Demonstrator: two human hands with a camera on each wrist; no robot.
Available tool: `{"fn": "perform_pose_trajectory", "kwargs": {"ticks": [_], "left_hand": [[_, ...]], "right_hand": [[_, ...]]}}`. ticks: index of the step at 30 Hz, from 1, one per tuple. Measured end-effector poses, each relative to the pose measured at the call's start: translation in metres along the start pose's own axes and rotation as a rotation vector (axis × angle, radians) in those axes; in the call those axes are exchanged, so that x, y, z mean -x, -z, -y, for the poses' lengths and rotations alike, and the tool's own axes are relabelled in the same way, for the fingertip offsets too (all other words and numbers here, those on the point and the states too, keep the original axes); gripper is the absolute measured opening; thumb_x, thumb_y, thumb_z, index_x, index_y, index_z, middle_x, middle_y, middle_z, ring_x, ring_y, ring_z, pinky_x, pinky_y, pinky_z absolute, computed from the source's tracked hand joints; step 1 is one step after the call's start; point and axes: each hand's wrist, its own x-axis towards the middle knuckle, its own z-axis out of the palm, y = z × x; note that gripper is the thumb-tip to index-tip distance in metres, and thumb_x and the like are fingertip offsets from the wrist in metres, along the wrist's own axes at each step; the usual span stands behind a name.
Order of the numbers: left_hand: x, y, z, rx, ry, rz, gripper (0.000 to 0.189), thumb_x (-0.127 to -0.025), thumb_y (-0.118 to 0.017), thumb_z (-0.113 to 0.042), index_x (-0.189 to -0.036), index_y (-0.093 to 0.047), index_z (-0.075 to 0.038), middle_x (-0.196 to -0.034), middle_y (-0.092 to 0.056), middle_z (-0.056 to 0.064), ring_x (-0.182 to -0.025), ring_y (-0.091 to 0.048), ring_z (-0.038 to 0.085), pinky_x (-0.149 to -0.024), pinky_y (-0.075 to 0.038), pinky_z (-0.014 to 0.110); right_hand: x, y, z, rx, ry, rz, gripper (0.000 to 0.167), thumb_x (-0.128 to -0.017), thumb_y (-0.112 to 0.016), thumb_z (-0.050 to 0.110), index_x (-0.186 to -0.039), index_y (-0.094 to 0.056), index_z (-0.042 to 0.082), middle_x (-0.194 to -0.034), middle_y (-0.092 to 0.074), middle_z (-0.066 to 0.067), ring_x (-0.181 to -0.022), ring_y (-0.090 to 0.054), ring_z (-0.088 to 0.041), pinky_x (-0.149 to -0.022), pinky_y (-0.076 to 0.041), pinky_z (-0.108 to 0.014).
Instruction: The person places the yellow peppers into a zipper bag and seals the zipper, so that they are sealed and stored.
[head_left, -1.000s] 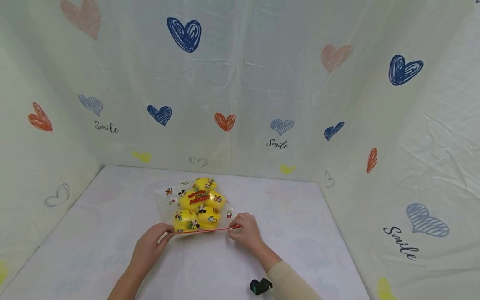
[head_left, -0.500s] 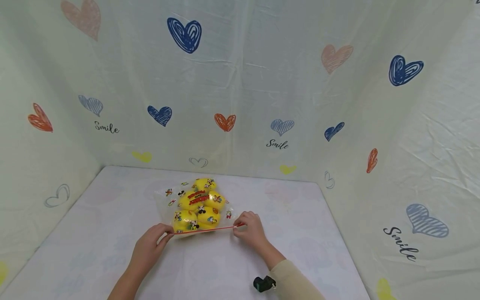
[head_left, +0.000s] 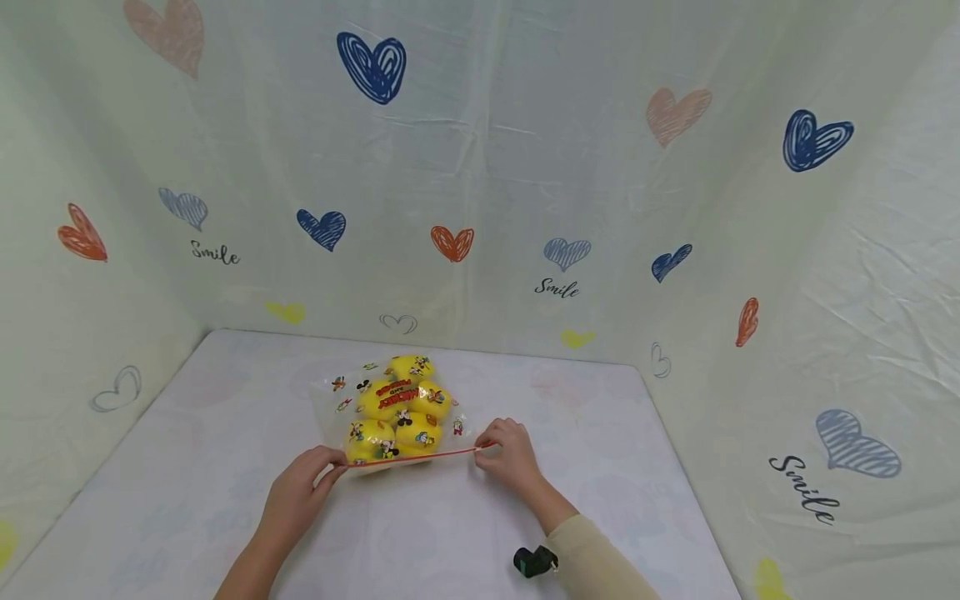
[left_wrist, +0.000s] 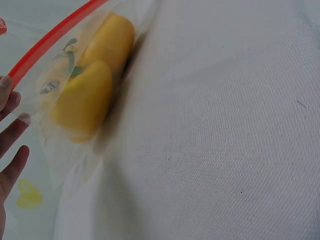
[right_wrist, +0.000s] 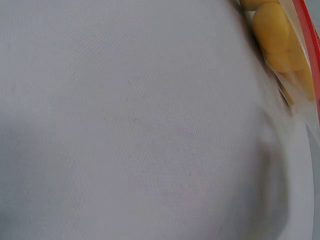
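A clear zip bag [head_left: 333,417] printed with cartoon figures lies on the table, holding several yellow bell peppers [head_left: 371,439]. Its red zip edge [head_left: 412,459] faces me and is pulled straight between both hands. My left hand [head_left: 298,493] pinches the left end of that edge between thumb and forefinger; in the left wrist view its other fingers [left_wrist: 12,137] spread loosely beside the bag. At the right end, my right hand [head_left: 512,458] pinches the edge near a small pale bit, perhaps the slider. The right wrist view shows peppers [right_wrist: 272,25] but hardly any of that hand.
A white cloth covers the table [head_left: 600,467]. A pale curtain [head_left: 495,167] with hearts and "Smile" lettering hangs behind and at both sides. By the right sleeve [head_left: 600,562] sits a small dark device [head_left: 534,562].
My right hand has slid a little to the right and away from me along the red zip edge. The left hand and the peppers stay in place.
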Motion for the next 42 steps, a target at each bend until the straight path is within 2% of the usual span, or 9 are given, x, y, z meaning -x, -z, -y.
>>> {"fn": "perform_pose_trajectory", "kwargs": {"ticks": [10,24,27,30,35,38,42], "left_hand": [[0.000,-0.002,0.004,0.005,0.031,0.019,0.025,-0.076,-0.079,0.002,-0.087,-0.066,-0.017,-0.085,-0.063,-0.010,-0.084,-0.061,0.013,-0.075,-0.055,0.040],[-0.002,-0.007,0.002,0.008,-0.009,-0.003,0.024,-0.076,-0.080,0.001,-0.087,-0.067,-0.016,-0.084,-0.062,-0.010,-0.081,-0.060,0.011,-0.071,-0.055,0.037],[-0.002,-0.009,0.000,0.008,0.006,0.020,0.024,-0.077,-0.079,0.001,-0.086,-0.066,-0.017,-0.083,-0.062,-0.011,-0.081,-0.060,0.010,-0.071,-0.055,0.036],[-0.002,-0.010,-0.003,0.022,0.028,0.069,0.023,-0.079,-0.078,0.000,-0.087,-0.066,-0.018,-0.084,-0.061,-0.012,-0.081,-0.059,0.008,-0.072,-0.055,0.034],[-0.001,-0.008,-0.007,0.053,0.054,0.134,0.024,-0.079,-0.078,-0.001,-0.088,-0.066,-0.020,-0.084,-0.059,-0.015,-0.082,-0.059,0.008,-0.074,-0.055,0.033],[0.001,-0.008,-0.008,0.059,0.038,0.147,0.025,-0.078,-0.080,-0.003,-0.087,-0.066,-0.021,-0.084,-0.059,-0.017,-0.082,-0.059,0.006,-0.075,-0.055,0.032],[0.006,-0.008,-0.006,0.074,-0.024,0.160,0.025,-0.074,-0.084,-0.008,-0.090,-0.069,-0.021,-0.087,-0.062,-0.017,-0.084,-0.060,0.006,-0.076,-0.055,0.031]], "right_hand": [[-0.001,0.004,-0.009,-0.004,0.006,-0.048,0.012,-0.070,-0.079,0.011,-0.075,-0.071,0.019,-0.076,-0.056,0.014,-0.077,-0.051,-0.009,-0.068,-0.041,-0.029],[-0.011,0.006,-0.022,0.042,-0.010,-0.018,0.011,-0.072,-0.079,0.011,-0.077,-0.072,0.018,-0.077,-0.056,0.012,-0.078,-0.052,-0.011,-0.070,-0.040,-0.031],[-0.015,0.008,-0.023,0.026,0.001,-0.035,0.011,-0.072,-0.078,0.009,-0.077,-0.072,0.017,-0.077,-0.057,0.011,-0.078,-0.053,-0.013,-0.070,-0.041,-0.032],[-0.016,0.010,-0.024,0.016,0.000,-0.045,0.011,-0.071,-0.078,0.009,-0.076,-0.072,0.017,-0.076,-0.057,0.010,-0.078,-0.053,-0.013,-0.069,-0.041,-0.033],[-0.012,0.014,-0.026,0.034,-0.010,-0.031,0.010,-0.072,-0.079,0.011,-0.076,-0.073,0.016,-0.076,-0.057,0.010,-0.078,-0.053,-0.013,-0.070,-0.042,-0.033],[-0.009,0.016,-0.026,0.045,-0.014,-0.008,0.009,-0.073,-0.080,0.012,-0.077,-0.073,0.016,-0.078,-0.058,0.008,-0.079,-0.053,-0.014,-0.071,-0.043,-0.034],[-0.004,0.020,-0.026,0.039,-0.035,0.048,0.008,-0.075,-0.080,0.013,-0.080,-0.074,0.017,-0.081,-0.060,0.008,-0.082,-0.054,-0.015,-0.074,-0.044,-0.035]]}}
